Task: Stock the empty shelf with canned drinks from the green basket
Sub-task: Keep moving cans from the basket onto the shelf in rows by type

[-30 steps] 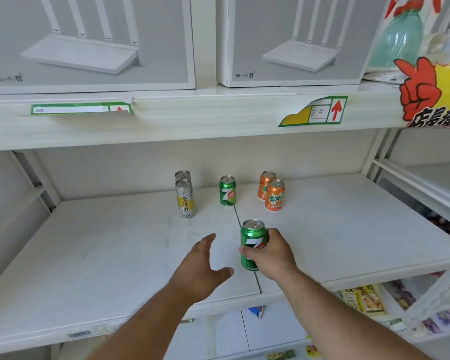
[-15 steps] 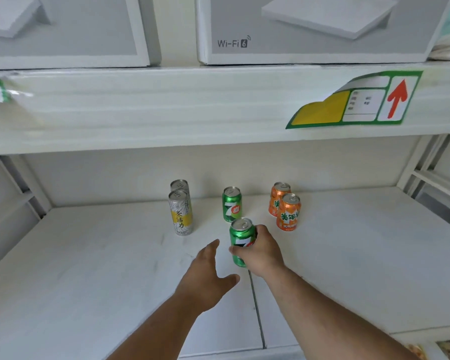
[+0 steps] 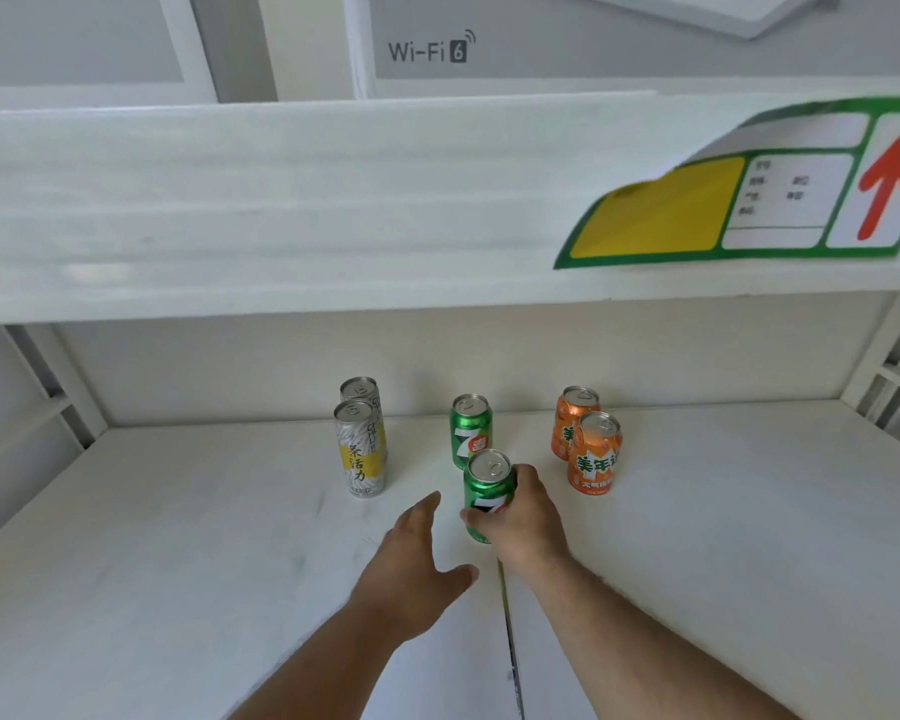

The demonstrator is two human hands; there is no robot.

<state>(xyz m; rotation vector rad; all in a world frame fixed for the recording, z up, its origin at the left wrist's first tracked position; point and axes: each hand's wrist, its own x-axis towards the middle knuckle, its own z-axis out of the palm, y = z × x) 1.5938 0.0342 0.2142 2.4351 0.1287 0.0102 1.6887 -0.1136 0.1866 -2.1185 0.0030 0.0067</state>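
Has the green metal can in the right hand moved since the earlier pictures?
Yes. The held green metal can went deeper into the shelf, now just before the standing green can.

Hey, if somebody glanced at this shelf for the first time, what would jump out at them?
Probably the right hand gripping a green can mid-shelf, just in front of another green can, with the left hand open beside it. Next, the paired cans behind: two silver-and-yellow cans on the left, two orange cans on the right. Above, a price tag with a red arrow curls off the upper shelf edge.
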